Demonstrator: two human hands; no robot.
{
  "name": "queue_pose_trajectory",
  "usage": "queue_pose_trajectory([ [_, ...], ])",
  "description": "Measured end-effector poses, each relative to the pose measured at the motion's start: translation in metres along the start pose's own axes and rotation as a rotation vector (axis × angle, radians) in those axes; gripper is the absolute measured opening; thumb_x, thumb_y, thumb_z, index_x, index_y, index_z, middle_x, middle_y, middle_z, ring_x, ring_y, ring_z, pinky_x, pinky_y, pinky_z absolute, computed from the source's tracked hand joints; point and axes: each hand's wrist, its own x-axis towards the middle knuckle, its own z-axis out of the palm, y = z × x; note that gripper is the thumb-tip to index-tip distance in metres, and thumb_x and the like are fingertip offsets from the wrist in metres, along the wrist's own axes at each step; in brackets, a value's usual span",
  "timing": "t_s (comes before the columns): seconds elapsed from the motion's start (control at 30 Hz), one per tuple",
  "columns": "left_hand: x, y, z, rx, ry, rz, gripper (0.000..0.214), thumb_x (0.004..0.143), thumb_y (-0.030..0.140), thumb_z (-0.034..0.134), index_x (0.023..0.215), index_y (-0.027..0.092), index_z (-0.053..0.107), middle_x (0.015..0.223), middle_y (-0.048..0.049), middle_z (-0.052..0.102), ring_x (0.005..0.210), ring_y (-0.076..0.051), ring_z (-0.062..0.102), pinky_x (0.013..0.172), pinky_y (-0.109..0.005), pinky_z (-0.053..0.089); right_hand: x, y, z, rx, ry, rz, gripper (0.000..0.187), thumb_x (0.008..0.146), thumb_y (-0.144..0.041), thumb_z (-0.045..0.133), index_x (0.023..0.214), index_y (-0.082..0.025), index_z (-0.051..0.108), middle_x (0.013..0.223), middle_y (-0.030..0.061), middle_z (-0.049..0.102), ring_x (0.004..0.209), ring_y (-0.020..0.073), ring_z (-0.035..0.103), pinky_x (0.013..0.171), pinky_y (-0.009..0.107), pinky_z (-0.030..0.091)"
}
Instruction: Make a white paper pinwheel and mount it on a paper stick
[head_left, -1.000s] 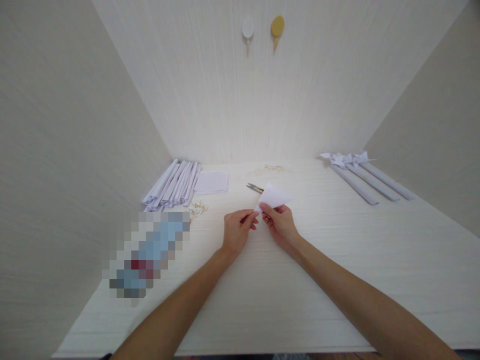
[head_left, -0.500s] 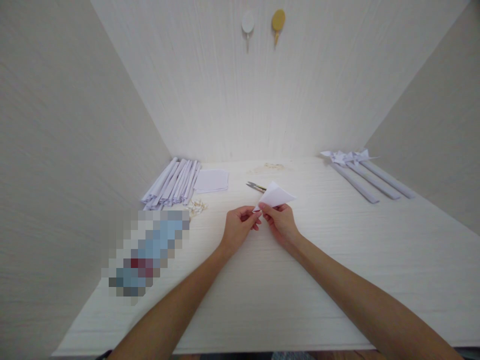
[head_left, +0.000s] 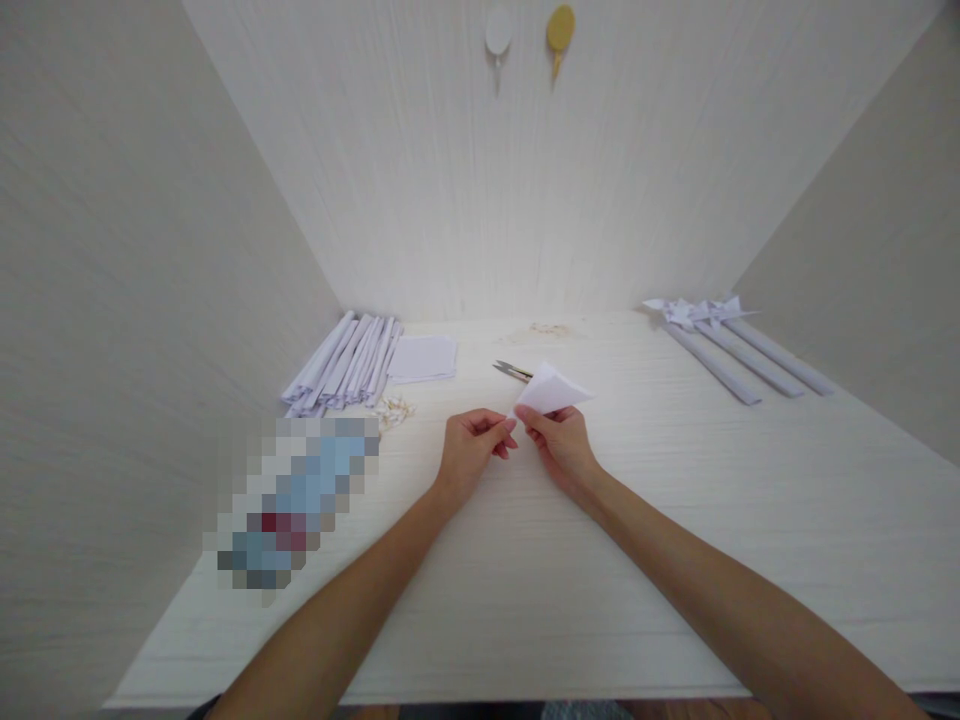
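One folded white paper triangle (head_left: 555, 388) above the middle of the pale wooden table (head_left: 517, 600), pinched by the right hand (head_left: 561, 440); one left hand (head_left: 472, 450), fingertips drawn together at its near-left corner, grip on it impossible to tell. Behind, one pair of metal scissors (head_left: 513, 371), partly covered; rightward, three long white paper tubes (head_left: 750, 360); leftward, one stack of flat white sheets (head_left: 422, 358).

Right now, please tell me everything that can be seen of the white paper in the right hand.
The white paper looks thin and folded to a roughly triangular shape, with one sharp corner pointing right. The right hand pinches its near edge, thumb on top. It hides part of the scissors behind. The left hand is at its near-left corner; whether it touches, I cannot tell.
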Motion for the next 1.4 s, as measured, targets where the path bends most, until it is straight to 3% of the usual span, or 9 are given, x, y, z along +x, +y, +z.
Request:
queue_pose_trajectory([
  [0.2,-0.001,0.0,0.001,0.003,0.004,0.035,0.016,0.059,0.025,0.066,0.053,0.014,0.056,0.042,0.0022,0.056,0.034,-0.005,0.043,0.037,-0.018,0.034,-0.002,-0.001,0.001,-0.003,0.014,0.001,0.025,0.044,-0.019,0.076,0.045,-0.016,0.051,0.041,-0.0063,0.046,0.042,0.0052,0.037,0.043,0.023,0.026],
  [0.53,0.002,0.0,0.001,0.065,-0.117,0.006,0.02,0.062,0.03,0.063,0.053,0.014,0.057,0.044,0.0009,0.057,0.037,-0.006,0.048,0.041,-0.019,0.035,0.003,0.004,-0.003,-0.034,-0.042,0.008,0.022,0.045,-0.022,0.076,0.047,-0.016,0.054,0.042,-0.0048,0.049,0.042,0.0063,0.04,0.042,0.024,0.027],
  [0.77,0.005,-0.005,-0.004,-0.031,-0.086,-0.044,0.022,0.06,0.032,0.065,0.05,0.015,0.054,0.046,-0.0001,0.058,0.038,-0.007,0.048,0.044,-0.021,0.037,0.005,0.0,-0.003,0.064,-0.049,-0.014,0.022,0.045,-0.022,0.076,0.058,-0.017,0.06,0.051,-0.0041,0.056,0.047,0.0064,0.045,0.046,0.022,0.033],
  [0.97,0.005,-0.002,-0.003,-0.079,-0.047,0.006,0.025,0.055,0.026,0.069,0.077,0.017,0.061,0.072,-0.0006,0.064,0.066,-0.011,0.057,0.053,-0.021,0.043,0.007,0.0,-0.008,-0.086,-0.042,-0.104,0.018,0.049,-0.023,0.074,0.058,-0.016,0.06,0.048,-0.0052,0.053,0.043,0.0057,0.04,0.044,0.022,0.03],
  [1.13,0.007,-0.005,-0.004,-0.183,-0.019,0.034,0.024,0.056,0.028,0.069,0.075,0.015,0.063,0.072,-0.0016,0.065,0.066,-0.011,0.056,0.064,-0.023,0.044,0.002,0.001,-0.008,-0.36,-0.194,-0.174,0.012,0.055,-0.022,0.069,0.059,-0.016,0.06,0.052,-0.0037,0.055,0.049,0.008,0.045,0.047,0.022,0.033],
  [1.27,0.008,-0.003,-0.005,-0.232,0.064,0.023,0.018,0.051,0.026,0.072,0.062,0.014,0.062,0.059,0.0024,0.06,0.055,-0.008,0.05,0.056,-0.022,0.04,-0.004,0.0,-0.005,-0.49,-0.335,-0.143,0.007,0.058,-0.02,0.064,0.063,-0.016,0.062,0.058,-0.0023,0.058,0.052,0.0093,0.048,0.05,0.023,0.038],
  [1.4,0.009,0.0,-0.006,-0.316,0.177,0.011,0.018,0.047,0.025,0.073,0.055,0.015,0.06,0.054,0.0042,0.057,0.052,-0.006,0.048,0.054,-0.021,0.039,-0.005,-0.003,-0.004,-0.564,-0.382,-0.163,0.008,0.059,-0.021,0.063,0.054,-0.017,0.057,0.052,-0.0046,0.054,0.049,0.0079,0.045,0.046,0.02,0.036],
])
